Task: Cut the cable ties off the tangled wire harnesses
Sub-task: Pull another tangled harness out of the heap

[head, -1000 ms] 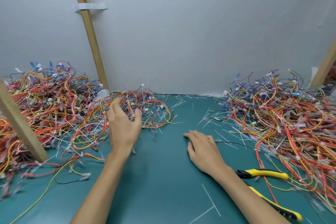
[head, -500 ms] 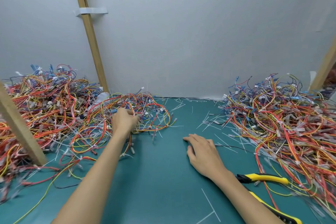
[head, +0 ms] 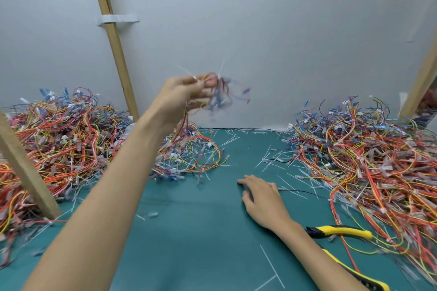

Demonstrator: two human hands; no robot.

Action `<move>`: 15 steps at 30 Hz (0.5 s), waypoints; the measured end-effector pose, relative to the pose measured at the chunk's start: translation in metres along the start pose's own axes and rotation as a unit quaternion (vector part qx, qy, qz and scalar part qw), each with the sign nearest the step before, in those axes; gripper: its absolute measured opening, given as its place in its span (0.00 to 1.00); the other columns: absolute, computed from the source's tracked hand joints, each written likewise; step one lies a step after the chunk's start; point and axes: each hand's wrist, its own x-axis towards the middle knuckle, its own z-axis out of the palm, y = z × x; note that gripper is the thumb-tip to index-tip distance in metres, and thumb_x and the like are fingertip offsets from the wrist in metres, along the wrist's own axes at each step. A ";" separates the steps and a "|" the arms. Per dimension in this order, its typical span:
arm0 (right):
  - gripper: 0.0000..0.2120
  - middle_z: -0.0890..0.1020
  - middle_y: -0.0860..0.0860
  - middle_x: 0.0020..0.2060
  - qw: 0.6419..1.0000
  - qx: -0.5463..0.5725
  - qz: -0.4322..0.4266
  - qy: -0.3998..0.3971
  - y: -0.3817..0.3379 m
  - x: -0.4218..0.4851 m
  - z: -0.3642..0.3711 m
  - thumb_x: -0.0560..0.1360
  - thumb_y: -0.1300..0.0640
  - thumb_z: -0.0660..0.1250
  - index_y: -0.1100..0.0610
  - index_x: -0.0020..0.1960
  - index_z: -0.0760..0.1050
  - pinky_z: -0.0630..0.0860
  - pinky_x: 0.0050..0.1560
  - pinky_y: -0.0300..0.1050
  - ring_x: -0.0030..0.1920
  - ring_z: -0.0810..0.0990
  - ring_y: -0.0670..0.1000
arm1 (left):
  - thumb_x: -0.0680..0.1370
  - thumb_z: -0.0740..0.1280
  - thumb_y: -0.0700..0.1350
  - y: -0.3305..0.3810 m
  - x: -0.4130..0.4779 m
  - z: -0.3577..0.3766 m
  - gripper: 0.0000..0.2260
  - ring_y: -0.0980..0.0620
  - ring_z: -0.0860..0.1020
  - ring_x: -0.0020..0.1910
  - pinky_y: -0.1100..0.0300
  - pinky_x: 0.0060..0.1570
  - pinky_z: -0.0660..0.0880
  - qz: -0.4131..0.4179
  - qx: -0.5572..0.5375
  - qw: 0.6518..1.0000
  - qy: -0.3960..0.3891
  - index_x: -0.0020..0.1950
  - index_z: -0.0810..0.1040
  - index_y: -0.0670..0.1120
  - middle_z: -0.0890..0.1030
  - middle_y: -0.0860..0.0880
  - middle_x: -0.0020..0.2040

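My left hand (head: 186,94) is raised above the mat and grips a small wire harness (head: 220,94), blurred, with white cable tie tails sticking up; some of its wires trail down to the small tangle (head: 189,156) below. My right hand (head: 262,198) lies flat on the green mat (head: 201,231), fingers relaxed, holding nothing. Yellow-and-black cutters (head: 340,234) lie on the mat just right of my right wrist, partly under my forearm.
A big heap of red, yellow and blue harnesses (head: 54,144) fills the left side, another heap (head: 369,160) the right. Cut white tie pieces (head: 272,160) litter the mat. Wooden struts stand at left (head: 26,172), back left (head: 113,38) and right (head: 423,78).
My left hand closed on a harness in the small tangle and lifted it high off the mat. My right hand stayed flat in place.
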 end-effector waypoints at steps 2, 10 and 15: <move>0.18 0.72 0.46 0.71 0.998 0.055 0.025 -0.013 0.001 0.001 -0.004 0.80 0.58 0.58 0.48 0.68 0.73 0.55 0.67 0.40 0.74 0.64 0.45 | 0.82 0.58 0.36 0.019 0.001 0.009 0.09 0.60 0.79 0.36 0.66 0.41 0.76 0.008 -0.108 0.994 -0.014 0.56 0.78 0.42 0.83 0.53 0.43; 0.14 0.84 0.42 0.48 0.952 0.279 0.125 0.033 0.001 0.003 -0.015 0.78 0.62 0.62 0.49 0.53 0.83 0.67 0.48 0.23 0.54 0.80 0.44 | 0.82 0.56 0.37 0.015 0.003 0.050 0.09 0.57 0.78 0.30 0.65 0.37 0.77 -0.072 -0.333 0.940 -0.019 0.53 0.76 0.39 0.77 0.50 0.36; 0.17 0.86 0.54 0.41 0.806 0.544 0.212 0.095 0.004 0.011 -0.025 0.82 0.57 0.56 0.57 0.44 0.82 0.72 0.40 0.34 0.38 0.84 0.47 | 0.81 0.60 0.35 -0.054 -0.028 0.077 0.10 0.56 0.77 0.33 0.67 0.33 0.75 -0.060 -0.181 0.982 -0.003 0.60 0.77 0.38 0.80 0.50 0.36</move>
